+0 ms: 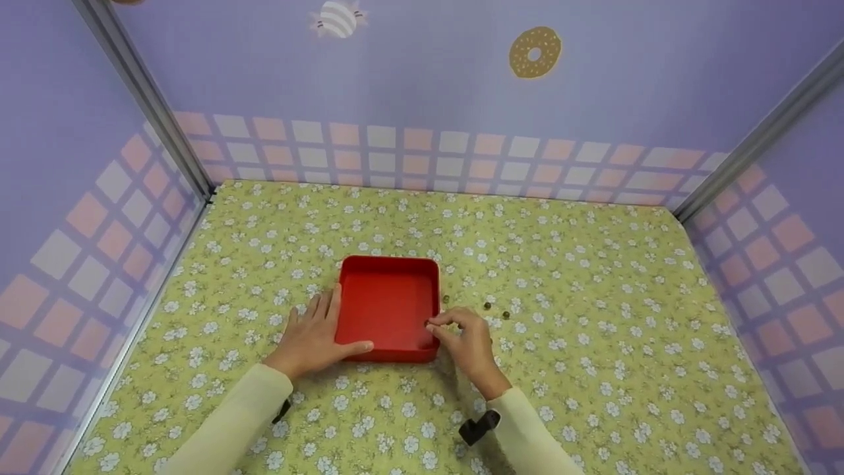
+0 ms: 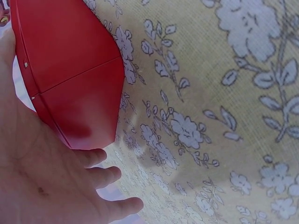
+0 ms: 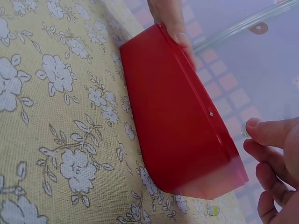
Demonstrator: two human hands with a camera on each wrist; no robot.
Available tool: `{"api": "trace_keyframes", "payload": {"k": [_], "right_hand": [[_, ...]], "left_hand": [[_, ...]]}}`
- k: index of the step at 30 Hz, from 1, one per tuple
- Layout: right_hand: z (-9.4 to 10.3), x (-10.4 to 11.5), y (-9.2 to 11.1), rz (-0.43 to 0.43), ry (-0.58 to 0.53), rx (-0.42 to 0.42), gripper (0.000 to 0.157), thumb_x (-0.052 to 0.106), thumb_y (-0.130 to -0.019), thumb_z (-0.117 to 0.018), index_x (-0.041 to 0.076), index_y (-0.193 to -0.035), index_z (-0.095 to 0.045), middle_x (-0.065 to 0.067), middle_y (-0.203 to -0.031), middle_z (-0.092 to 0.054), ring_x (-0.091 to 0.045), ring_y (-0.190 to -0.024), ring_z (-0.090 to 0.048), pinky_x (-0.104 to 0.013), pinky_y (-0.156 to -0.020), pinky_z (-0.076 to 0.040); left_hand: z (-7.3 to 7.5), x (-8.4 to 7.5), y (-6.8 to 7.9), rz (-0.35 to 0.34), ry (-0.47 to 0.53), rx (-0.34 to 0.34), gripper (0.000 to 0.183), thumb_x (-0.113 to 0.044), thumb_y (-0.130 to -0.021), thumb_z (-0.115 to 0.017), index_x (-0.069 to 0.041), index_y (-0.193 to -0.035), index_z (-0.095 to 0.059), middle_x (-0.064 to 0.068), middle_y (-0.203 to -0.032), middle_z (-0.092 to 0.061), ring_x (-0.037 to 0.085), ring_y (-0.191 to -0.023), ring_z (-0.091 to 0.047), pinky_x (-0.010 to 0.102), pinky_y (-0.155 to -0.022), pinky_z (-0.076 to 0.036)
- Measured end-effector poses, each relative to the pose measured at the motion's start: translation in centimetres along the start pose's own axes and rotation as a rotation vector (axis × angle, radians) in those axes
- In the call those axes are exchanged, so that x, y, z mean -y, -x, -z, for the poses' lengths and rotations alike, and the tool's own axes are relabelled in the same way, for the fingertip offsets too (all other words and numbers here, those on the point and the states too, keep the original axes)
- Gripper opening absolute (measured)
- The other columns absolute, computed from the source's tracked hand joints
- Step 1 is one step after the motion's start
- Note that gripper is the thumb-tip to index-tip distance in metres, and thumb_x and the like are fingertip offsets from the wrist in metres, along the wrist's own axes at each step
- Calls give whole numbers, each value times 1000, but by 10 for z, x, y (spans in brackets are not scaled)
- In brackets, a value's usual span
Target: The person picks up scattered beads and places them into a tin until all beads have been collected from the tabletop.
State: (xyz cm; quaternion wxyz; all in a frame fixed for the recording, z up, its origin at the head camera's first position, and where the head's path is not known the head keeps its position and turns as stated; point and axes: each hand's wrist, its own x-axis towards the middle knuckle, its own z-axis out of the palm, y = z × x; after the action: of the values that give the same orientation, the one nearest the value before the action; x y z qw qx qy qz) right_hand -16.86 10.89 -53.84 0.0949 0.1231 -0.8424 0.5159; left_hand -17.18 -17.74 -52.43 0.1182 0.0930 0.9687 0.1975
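Note:
A red square open box (image 1: pixel 388 305) stands on the flowered cloth in the head view. My left hand (image 1: pixel 315 338) rests against its left side, fingers straight along the wall and thumb over the front rim. My right hand (image 1: pixel 467 340) is at the box's right rim. Between its thumb and index finger it pinches a small clear glass marble (image 3: pixel 245 130), held just above the rim. Three more marbles lie on the cloth right of the box: one marble (image 1: pixel 446 299) close to the wall, another marble (image 1: pixel 487 305) and a third marble (image 1: pixel 506 315) farther out.
The yellow-green flowered cloth (image 1: pixel 613 369) covers the whole table. Purple walls with pink and white squares (image 1: pixel 417 158) enclose it at the back and both sides. Metal posts (image 1: pixel 142 86) stand in the corners.

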Motion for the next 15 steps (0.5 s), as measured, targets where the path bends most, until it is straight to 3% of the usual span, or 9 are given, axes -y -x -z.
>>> {"api": "trace_keyframes", "payload": {"k": [15], "right_hand": [[0,-2,-1,20,18,-27,6,21,-83,-75,21,-89,-79,7,-86,-73,-12,-83,-61,-24,-72,-52]], "left_hand": [[0,0,1,1,9,11,124,-87,-72,-48,-14,-157,5,16,-163,-10,41,-149,-11,71,-113,-3]]}}
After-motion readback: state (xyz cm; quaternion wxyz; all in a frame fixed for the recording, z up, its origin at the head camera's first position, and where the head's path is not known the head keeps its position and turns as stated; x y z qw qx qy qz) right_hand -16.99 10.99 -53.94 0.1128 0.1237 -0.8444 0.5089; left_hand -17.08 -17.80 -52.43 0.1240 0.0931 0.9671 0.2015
